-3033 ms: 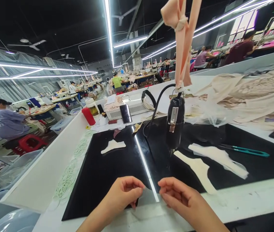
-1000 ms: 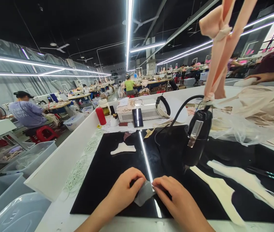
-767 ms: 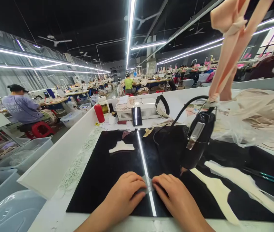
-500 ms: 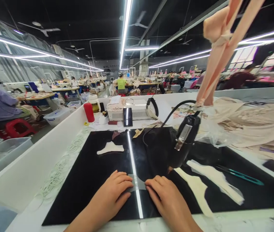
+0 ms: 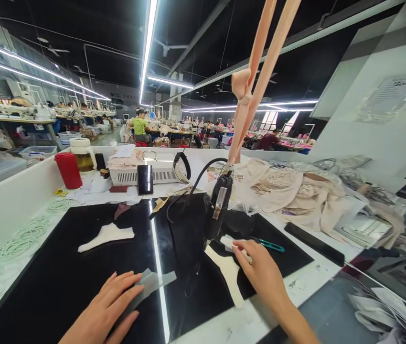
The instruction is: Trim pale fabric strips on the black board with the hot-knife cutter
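Note:
My left hand point(image 5: 112, 308) lies flat with its fingers stretched out over the near end of a thin translucent piece point(image 5: 149, 283) on the glossy black board point(image 5: 45, 282). My right hand point(image 5: 260, 270) is at the right, thumb and fingers closed on a white fabric piece point(image 5: 228, 242) that it partly hides. Just left of that hand, a cream curved fabric piece point(image 5: 227, 271) lies flat. Above its far end hangs a black tool point(image 5: 218, 205) with a cable, tied to peach straps point(image 5: 248, 98). A teal-handled tool point(image 5: 272, 245) lies beyond my right hand.
Another white cut piece point(image 5: 107, 236) lies at the board's left. Behind stand a phone point(image 5: 145, 179), a white vented box point(image 5: 165, 176), a red container point(image 5: 68, 170) and a jug point(image 5: 83, 155). Beige garments point(image 5: 289, 184) are heaped at the right, beside a long black bar point(image 5: 314, 242).
My right hand has left the translucent piece and moved right to the white fabric piece. My left hand stays at the translucent piece. The view has turned right.

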Demonstrator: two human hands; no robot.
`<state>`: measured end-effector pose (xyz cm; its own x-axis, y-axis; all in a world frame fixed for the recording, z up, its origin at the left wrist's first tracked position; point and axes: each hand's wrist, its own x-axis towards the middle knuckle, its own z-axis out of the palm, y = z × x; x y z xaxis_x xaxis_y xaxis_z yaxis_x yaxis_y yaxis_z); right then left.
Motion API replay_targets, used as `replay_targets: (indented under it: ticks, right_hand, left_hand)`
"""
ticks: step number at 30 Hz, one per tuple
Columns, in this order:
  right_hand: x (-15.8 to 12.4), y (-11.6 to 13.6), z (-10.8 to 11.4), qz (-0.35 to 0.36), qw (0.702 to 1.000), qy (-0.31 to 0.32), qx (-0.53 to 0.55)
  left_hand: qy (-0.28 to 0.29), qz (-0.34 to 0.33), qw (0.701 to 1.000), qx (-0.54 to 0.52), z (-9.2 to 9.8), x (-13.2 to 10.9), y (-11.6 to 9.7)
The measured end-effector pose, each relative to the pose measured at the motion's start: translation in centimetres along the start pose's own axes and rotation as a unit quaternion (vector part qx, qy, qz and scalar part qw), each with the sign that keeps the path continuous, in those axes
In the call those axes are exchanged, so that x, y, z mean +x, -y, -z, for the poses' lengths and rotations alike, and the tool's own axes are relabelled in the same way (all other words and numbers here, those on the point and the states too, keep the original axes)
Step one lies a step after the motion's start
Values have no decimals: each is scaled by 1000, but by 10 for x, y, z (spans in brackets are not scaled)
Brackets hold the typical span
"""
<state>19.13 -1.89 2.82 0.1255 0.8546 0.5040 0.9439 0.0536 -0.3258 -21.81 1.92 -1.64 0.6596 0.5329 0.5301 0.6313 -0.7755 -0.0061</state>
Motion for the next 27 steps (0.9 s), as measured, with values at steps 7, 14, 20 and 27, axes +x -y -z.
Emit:
replay_targets:
  ticks: [7,14,20,27]
  right_hand:
    - [17,-30,-27,6,998,0,-60]
    - [23,-28,-33,-11,998,14,-55]
    - [27,-46,-25,-98,994,17,40]
    - [31,-71,-7,-147,983,20,111]
  left_hand:
    - [-43,-32,997,48,0,2,4]
    - [-44,-41,996,60,-5,-1,7]
    - [-30,-53,997,54,-11,-8,12]
    - [-57,-67,995,42,-20,-13,22]
